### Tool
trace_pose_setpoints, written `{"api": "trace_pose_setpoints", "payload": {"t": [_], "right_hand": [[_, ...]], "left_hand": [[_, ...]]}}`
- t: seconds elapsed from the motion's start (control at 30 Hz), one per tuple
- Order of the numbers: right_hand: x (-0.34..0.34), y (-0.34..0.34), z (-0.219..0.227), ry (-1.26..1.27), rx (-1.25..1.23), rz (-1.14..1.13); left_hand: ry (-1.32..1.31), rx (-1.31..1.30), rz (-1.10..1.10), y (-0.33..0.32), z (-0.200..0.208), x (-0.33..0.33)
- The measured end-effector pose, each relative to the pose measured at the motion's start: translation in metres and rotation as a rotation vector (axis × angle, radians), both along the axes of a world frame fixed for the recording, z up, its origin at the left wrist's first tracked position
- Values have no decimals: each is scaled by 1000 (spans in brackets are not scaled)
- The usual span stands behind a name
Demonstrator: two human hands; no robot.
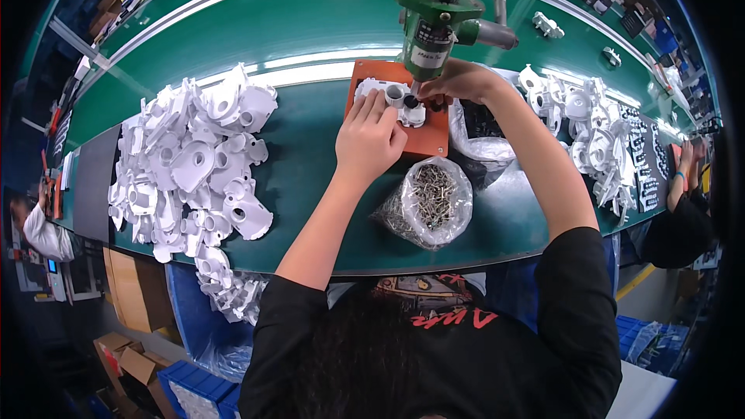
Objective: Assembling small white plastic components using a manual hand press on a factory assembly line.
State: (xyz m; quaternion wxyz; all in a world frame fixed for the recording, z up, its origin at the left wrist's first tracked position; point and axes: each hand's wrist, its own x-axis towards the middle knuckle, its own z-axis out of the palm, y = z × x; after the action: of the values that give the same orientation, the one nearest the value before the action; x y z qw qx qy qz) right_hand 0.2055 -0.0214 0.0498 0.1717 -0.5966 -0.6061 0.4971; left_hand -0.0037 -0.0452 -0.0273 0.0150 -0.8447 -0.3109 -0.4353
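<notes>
A white plastic housing (416, 116) lies on an orange fixture block (423, 142) below the green press head (429, 54). My left hand (370, 133) rests over the housing's left part, holding it, with the fingers stretched forward side by side. A small round black part (411, 101) sits on the housing to the right of its raised ring. Just right of it, my right hand (458, 84) reaches in under the press with its fingers bent together. Whatever those fingertips pinch is too small and dark to make out.
A clear bag of metal screws (434, 194) stands in front of the fixture. White housings are heaped at left (194, 163) and right (594, 120). Another plastic bag (481, 143) with black parts is beside the fixture. Co-workers' arms (681, 174) show at the sides.
</notes>
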Motion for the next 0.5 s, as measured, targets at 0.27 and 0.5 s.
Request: {"api": "trace_pose_setpoints", "payload": {"t": [0.27, 0.5], "right_hand": [[-6, -1, 13, -98, 27, 55], [-4, 7, 13, -158, 47, 159]], "left_hand": [[7, -10, 0, 1, 0, 0], [2, -1, 0, 1, 1, -1]]}}
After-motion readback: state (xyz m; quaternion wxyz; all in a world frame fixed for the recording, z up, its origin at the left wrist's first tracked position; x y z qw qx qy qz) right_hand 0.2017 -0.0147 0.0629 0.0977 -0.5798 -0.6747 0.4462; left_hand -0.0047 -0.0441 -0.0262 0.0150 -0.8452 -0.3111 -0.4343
